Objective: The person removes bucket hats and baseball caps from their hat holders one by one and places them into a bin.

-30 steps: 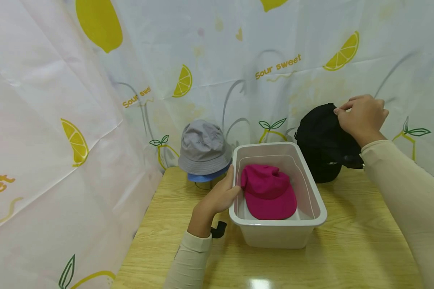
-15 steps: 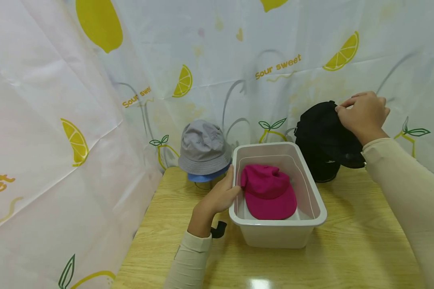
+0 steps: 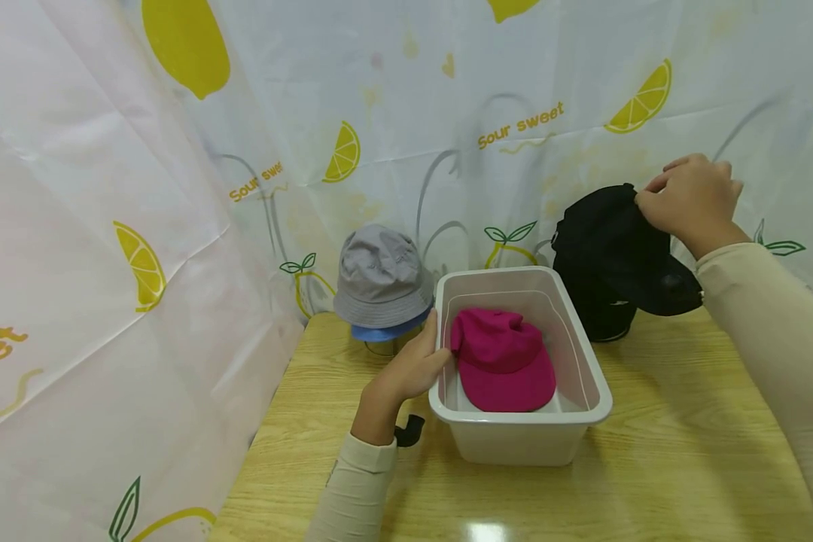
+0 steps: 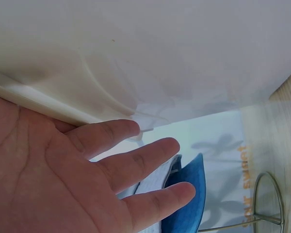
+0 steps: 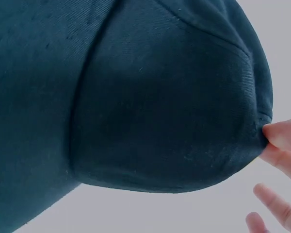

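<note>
One off-white bin (image 3: 518,443) stands nearest on the wood-grain table (image 3: 298,452), a crumpled magenta cap (image 3: 504,357) lying inside, brim toward the near end. The left hand (image 3: 409,367) holds its left rim, thumb over the edge, three fingers straight and spread outside. Farther right, beyond the bin, the right hand (image 3: 692,197) pinches the crown top of a plain black cap (image 3: 613,237): soft, seamed cloth, curved brim slanting down rightward. Whether it touches the black item (image 3: 610,322) below, I cannot tell. Behind hangs a lemon-print curtain (image 3: 393,75).
</note>
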### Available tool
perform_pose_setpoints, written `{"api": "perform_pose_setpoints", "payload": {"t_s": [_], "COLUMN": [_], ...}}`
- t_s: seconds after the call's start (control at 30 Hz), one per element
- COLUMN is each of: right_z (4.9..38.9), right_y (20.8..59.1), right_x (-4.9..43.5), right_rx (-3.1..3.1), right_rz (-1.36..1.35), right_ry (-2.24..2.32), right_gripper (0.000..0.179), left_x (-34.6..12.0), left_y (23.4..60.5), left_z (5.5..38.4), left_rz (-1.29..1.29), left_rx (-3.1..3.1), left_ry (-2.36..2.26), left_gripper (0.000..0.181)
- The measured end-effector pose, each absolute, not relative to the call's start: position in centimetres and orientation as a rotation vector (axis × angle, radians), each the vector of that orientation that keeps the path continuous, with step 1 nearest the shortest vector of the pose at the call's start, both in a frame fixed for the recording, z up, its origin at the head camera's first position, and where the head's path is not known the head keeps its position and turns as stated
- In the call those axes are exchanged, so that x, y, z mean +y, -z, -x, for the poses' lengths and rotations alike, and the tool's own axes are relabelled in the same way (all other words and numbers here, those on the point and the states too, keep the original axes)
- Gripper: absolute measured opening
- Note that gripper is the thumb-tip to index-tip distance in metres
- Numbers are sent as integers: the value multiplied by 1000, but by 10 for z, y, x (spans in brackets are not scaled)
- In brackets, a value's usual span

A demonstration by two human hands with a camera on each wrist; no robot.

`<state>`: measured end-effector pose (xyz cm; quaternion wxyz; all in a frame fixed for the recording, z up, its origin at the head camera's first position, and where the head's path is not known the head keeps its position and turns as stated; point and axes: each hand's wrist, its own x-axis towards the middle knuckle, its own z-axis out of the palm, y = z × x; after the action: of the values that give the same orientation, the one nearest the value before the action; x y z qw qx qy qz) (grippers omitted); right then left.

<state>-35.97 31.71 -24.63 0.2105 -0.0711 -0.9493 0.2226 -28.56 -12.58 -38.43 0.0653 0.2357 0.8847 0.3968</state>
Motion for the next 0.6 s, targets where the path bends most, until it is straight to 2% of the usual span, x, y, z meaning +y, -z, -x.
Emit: {"api": "perform_pose_setpoints", "payload": {"t_s": [0.6], "right_z": [354], "right_y": [235], "right_x": [315], "right_rx": [-2704], "right_rz": [176], "right_ry": [-497], "right_gripper": [46], "left_x": [-126], "left_y": [385], "left_z": [288], "left_rz": [-744], "left_rx": [2650], "left_ry": [-1224], "left_gripper": [87]}}
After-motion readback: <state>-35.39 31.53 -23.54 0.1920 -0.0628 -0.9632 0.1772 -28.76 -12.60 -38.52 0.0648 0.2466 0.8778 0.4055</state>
